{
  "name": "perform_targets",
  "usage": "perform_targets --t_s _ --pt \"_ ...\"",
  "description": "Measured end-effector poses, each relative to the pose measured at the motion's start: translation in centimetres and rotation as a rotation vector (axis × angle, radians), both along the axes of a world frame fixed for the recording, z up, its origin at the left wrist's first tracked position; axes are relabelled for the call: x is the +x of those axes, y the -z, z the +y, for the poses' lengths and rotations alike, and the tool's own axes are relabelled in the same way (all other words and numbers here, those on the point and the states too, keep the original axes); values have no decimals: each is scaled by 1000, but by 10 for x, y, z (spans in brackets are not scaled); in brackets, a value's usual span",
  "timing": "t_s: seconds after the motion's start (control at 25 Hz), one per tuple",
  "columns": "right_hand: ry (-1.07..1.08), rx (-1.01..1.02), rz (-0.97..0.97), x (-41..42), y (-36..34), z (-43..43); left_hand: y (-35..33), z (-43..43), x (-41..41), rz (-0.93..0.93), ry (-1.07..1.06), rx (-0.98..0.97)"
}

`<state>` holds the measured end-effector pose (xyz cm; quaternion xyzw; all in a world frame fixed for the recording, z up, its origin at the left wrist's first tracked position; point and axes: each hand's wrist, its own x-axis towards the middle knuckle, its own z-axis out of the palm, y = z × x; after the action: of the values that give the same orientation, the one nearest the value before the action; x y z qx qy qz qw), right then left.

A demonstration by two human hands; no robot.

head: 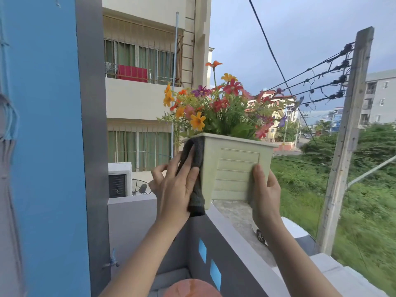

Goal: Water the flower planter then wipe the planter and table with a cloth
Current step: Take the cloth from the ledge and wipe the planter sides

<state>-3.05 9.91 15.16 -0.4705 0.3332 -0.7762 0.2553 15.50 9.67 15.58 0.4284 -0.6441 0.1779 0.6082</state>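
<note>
A pale green square planter (pixel 235 168) full of orange, red and purple flowers (pixel 218 103) stands on the concrete top of the balcony wall (pixel 233 213). My left hand (pixel 173 189) presses a dark grey cloth (pixel 196 198) flat against the planter's left side, with the fingers pointing up. The cloth reaches from the planter's rim down to below its base. My right hand (pixel 264 189) grips the planter's right corner, thumb on the ribbed front face and fingers hidden behind.
A blue and grey wall (pixel 53 146) rises close on the left, with a tap (pixel 111 262) low on it. An orange round object (pixel 192 288) shows at the bottom edge. Beyond the ledge are a drop, a white car (pixel 287 230), a pole (pixel 347 136) and wires.
</note>
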Motion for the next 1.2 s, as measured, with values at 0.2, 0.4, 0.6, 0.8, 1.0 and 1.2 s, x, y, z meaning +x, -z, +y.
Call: perform_targets --t_s 0.2,0.4,0.6,0.8,1.0,1.2 --pt "-8 -12 46 -5 0 8 14 34 -14 401 677 489" --pt "-87 28 27 -5 3 13 19 56 -16 332 1006 317" --pt "-205 -12 39 -6 -9 20 -10 27 -5 202 673 195" --pt "-158 -12 -16 -2 -2 21 0 34 -18 407 809 217" --pt "-115 24 88 -5 0 21 3 42 -20 68 683 -269" --pt "-208 1 64 -10 -5 20 -25 32 -3 191 599 -164"
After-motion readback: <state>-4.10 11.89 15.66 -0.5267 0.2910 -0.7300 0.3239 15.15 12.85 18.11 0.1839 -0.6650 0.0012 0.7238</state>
